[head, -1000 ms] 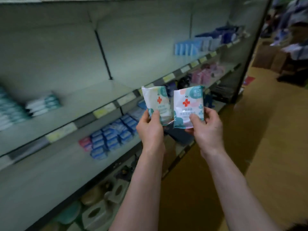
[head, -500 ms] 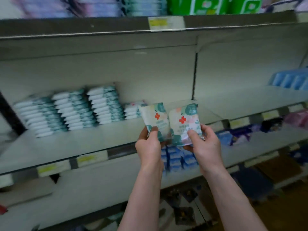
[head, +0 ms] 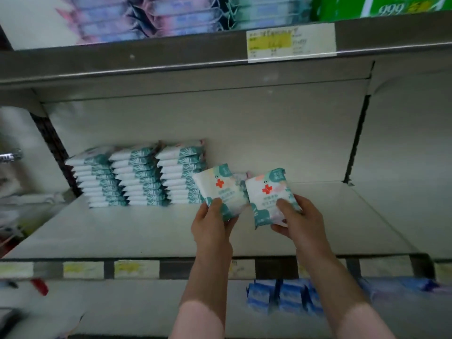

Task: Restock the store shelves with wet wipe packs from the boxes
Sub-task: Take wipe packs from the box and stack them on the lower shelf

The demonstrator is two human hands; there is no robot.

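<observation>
My left hand grips a white and teal wet wipe pack with a red cross, held over the grey shelf. My right hand grips a second pack of the same kind, just to the right of the first. Both packs are tilted up and face me. Behind them a low pile of similar packs is mostly hidden. Three tall stacks of white and teal packs stand at the back left of the shelf, next to the left-hand pack.
The shelf above carries pink and blue packs and green boxes, with a price label on its edge. Blue packs lie on the lower shelf. A dark upright bounds the shelf's left side.
The view has swung left and closer to the shelf. Both hands, each holding its pack, have reached in over the shelf toward the spot beside the stacks.
</observation>
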